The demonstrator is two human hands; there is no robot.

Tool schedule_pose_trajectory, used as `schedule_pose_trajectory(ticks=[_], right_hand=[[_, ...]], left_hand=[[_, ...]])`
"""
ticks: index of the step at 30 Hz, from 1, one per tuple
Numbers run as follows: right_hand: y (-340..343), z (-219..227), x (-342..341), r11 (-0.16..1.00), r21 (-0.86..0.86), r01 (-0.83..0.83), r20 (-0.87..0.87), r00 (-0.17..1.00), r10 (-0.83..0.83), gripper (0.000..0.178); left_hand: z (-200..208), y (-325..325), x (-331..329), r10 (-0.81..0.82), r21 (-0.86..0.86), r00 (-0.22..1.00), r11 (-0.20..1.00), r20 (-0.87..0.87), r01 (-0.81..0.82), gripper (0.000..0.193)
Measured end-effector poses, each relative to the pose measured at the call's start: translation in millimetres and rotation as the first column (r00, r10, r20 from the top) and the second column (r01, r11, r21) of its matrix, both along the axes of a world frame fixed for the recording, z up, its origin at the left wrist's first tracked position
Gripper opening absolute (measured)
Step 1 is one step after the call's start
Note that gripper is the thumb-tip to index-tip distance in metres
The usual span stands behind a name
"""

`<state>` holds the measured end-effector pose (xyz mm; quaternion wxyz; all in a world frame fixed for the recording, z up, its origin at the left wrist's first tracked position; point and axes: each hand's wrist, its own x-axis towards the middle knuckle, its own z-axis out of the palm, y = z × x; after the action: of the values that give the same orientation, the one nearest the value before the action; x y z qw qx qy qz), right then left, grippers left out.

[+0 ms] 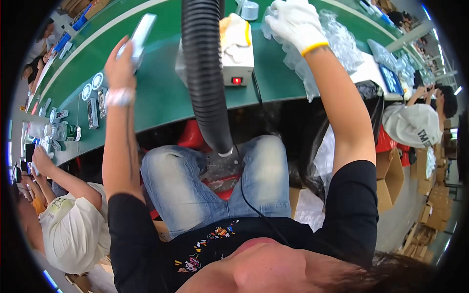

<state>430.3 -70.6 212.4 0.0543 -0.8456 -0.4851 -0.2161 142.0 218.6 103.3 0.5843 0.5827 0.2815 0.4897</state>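
Note:
My left hand [120, 66] is closed around a pale, long, flat-sided device [143, 30], held up over the green bench at the left. On my right hand [295, 22] is a white knitted glove with a yellow cuff. Its fingers curl onto a clear plastic bag [267, 30] at the edge of a heap of crumpled clear bags [337, 36]. Below my left hand, near the bench edge, lie two light-coloured devices with round white ends [93, 113].
A black ribbed hose [202, 63] hangs in front of a white box [244, 61] with a lit red switch and a white-and-yellow cloth [235, 35] on top. A plastic bottle [64, 132] lies left on the green bench [161, 93]. Co-workers sit on both sides.

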Motion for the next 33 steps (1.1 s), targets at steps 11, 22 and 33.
schedule_pose_trajectory(ticks=[11,22,33], right_hand=[[-22.8,26.2,-25.4,0.988,0.153,-0.027,-0.2,0.978,0.058,0.024],[-122.4,-132.3,-251.5,0.79,0.599,0.131,-0.787,0.282,0.549,0.052],[-134.6,-186.8,-259.8,0.964,0.194,-0.183,-0.885,0.392,0.252,0.052]], left_hand=[[-64.0,52.3,139.8,0.436,0.776,0.843,0.63,-0.317,-0.034,0.038],[-73.6,-287.1,-83.8,-0.4,-0.703,0.826,0.446,0.397,0.554,0.053],[-104.4,-277.8,-100.8,-0.399,0.214,0.878,0.863,-0.265,0.457,0.043]])
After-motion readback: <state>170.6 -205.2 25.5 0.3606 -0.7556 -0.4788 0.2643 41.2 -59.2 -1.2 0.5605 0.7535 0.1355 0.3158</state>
